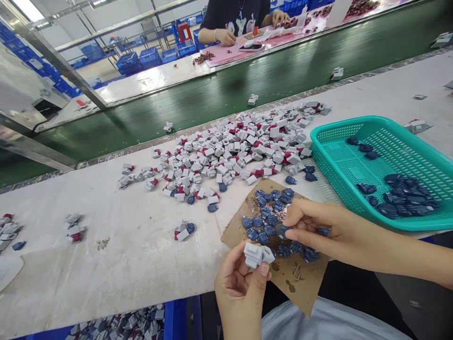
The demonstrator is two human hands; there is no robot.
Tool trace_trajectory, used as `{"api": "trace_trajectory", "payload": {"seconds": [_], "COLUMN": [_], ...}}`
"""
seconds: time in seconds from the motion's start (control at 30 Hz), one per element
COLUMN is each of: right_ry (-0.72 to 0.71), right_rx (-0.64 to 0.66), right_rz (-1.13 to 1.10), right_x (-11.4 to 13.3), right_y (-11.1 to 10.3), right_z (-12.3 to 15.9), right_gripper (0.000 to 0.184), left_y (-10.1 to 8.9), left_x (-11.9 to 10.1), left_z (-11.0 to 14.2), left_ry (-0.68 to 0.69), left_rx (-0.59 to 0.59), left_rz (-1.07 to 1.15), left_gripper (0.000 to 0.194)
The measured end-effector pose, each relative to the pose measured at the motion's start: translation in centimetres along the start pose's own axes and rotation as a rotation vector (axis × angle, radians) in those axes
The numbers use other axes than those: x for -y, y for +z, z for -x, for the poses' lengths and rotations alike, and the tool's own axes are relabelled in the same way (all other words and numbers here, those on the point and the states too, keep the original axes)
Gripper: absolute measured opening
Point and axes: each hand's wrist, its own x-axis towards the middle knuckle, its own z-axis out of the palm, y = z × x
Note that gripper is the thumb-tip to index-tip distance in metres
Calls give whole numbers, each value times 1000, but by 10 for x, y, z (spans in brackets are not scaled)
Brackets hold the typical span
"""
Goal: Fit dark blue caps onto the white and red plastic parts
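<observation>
**Foreground.** 2 bare hands work above a brown cardboard sheet (300, 283) lying on a white bench (106, 269). The left hand (237, 293) is curled, its fingers (264, 270) together and clamped on a grey plastic part (255, 254), held just above the sheet's near edge. The right hand (318, 226) reaches in from the right, its thumb and forefinger (293, 212) pressed together on a blue part (281, 230), which they partly hide, above the middle of the sheet. Loose blue pieces (265, 222) lie scattered on the stained cardboard. Below the bench edge, a blue bin (175, 321) holds a mass of grey pieces (120, 326).

**Middle ground.** To the right of the sheet, a teal perforated basket (354, 123) sits on the bench, with a cluster of dark blue pieces (403, 196) inside. Beyond the sheet, a broad heap of grey-and-red parts (230, 151) spreads along the bench.

**Background.** A green belt (212, 123) runs behind the bench. Across it, a co-worker (233, 14) sits at a second bench, with hands (225, 37) over a pink mat (226, 54) beside a small pile of dark red parts (204, 57). Blue crates (138, 59) stand at far left.
</observation>
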Motion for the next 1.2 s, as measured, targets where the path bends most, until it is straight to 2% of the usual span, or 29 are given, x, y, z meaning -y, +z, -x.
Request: {"api": "trace_trajectory", "payload": {"seconds": [0.07, 0.17, 0.43, 0.57, 0.77, 0.83, 1.07, 1.13, 1.2], "right_ry": [60, 72, -63, -141, -129, -139, -142, -146, -158], "right_rx": [-28, -8, -3, 102, 252, 267, 181, 197, 242], "right_rz": [-170, -239, 8, 72, 73, 75, 41, 26, 18], "right_x": [7, 15, 19, 20, 34, 36, 23, 24, 30], "right_y": [1, 3, 6, 1, -10, -10, -1, 1, 5], "right_z": [3, 7, 9, 11, 8, 6, 6, 3, -2], "right_gripper": [22, 23, 20, 21, 20, 19, 22, 21, 20], "left_y": [2, 5, 4, 1, -3, -4, 3, 3, -6], "left_x": [1, 1, 0, -1, -9, -10, 3, 7, 6], "left_z": [2, 6, 8, 6, 5, 6, 8, 9, 10], "left_ry": [-8, -34, -52, 39, 124, 169, 194, 182, 186], "left_rx": [33, 80, 127, 142, 231, 247, 166, 155, 151], "left_rz": [1, 5, -32, -129, -224, -240, -199, -195, -212], "left_gripper": [32, 31, 30, 27, 19, 17, 17, 19, 21]}}
